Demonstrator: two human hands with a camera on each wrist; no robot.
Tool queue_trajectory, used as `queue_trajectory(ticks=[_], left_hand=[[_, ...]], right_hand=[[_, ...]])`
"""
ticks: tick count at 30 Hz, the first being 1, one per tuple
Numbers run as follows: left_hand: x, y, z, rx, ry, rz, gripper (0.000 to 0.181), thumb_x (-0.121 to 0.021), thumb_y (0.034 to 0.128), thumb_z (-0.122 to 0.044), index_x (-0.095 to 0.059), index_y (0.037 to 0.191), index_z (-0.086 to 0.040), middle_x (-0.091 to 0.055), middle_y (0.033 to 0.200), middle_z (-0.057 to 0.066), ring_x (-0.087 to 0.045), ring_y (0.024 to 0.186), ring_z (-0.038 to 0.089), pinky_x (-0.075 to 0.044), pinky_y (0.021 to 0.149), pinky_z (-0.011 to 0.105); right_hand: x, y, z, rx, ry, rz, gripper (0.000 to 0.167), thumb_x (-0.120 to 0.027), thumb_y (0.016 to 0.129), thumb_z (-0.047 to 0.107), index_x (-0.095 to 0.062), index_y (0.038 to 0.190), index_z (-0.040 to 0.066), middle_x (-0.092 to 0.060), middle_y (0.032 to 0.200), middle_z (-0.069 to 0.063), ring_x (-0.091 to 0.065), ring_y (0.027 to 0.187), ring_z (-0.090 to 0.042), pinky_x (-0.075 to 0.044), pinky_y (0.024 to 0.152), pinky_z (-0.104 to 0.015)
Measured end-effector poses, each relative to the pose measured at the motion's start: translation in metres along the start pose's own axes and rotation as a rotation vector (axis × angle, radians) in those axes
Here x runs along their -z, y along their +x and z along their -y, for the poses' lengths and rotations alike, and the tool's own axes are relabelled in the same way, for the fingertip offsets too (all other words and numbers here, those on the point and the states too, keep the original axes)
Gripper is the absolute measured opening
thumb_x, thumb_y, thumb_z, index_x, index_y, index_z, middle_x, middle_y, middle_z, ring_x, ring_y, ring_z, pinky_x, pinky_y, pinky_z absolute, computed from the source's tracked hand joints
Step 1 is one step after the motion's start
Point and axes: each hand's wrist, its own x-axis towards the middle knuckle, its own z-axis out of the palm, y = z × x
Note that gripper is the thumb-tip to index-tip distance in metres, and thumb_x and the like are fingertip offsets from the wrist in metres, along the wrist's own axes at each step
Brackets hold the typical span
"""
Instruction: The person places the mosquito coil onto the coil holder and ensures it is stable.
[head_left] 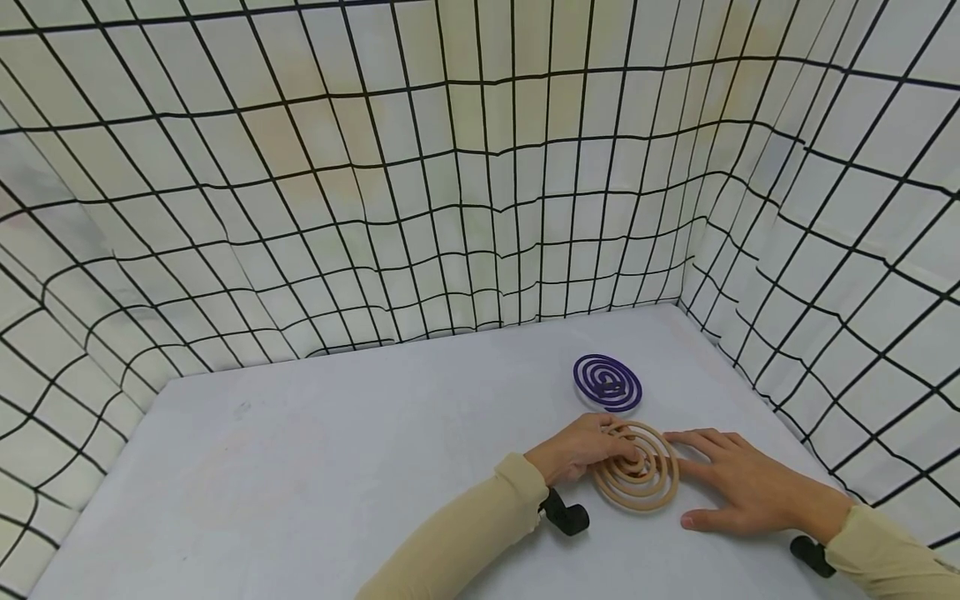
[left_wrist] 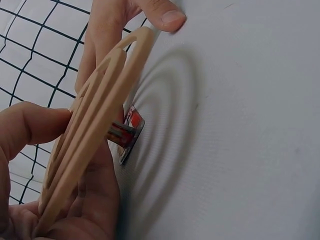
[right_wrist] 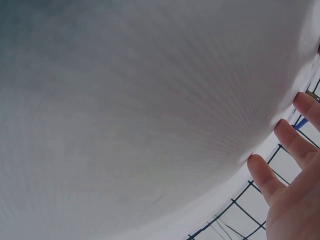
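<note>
My left hand pinches a tan mosquito coil near its centre, thumb on one face and fingers behind it. In the left wrist view the coil is tilted on edge above the white surface, its ringed shadow beside it. A small shiny metal piece, reddish in places, juts from its underside; it looks like a coil stand. At the coil's right edge lies my right hand, fingers spread. In the right wrist view the right hand's fingertips touch the white surface. Whether they touch the coil I cannot tell.
Beyond the hands, a purple spiral coil lies on the white table, a small dark piece at its middle. Black wire grid over white cloth walls the table's back and both sides.
</note>
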Motion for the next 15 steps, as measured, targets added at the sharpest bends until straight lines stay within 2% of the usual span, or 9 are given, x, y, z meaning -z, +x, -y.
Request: queue_trajectory(ticks=[15], left_hand=[[-0.0001, 0.0006, -0.0072, 0.012, 0.061, 0.008, 0.039, -0.081, 0.0825, -0.006, -0.067, 0.119, -0.009, -0.067, 0.102, 0.005, -0.062, 0.091, 0.016, -0.052, 0.087, 0.030]], right_hand=[[0.0005, 0.0002, -0.0005, -0.010, 0.014, 0.016, 0.072, -0.057, 0.088, 0.080, -0.057, 0.146, 0.037, -0.052, 0.153, 0.001, -0.052, 0.136, -0.029, -0.046, 0.104, -0.059]])
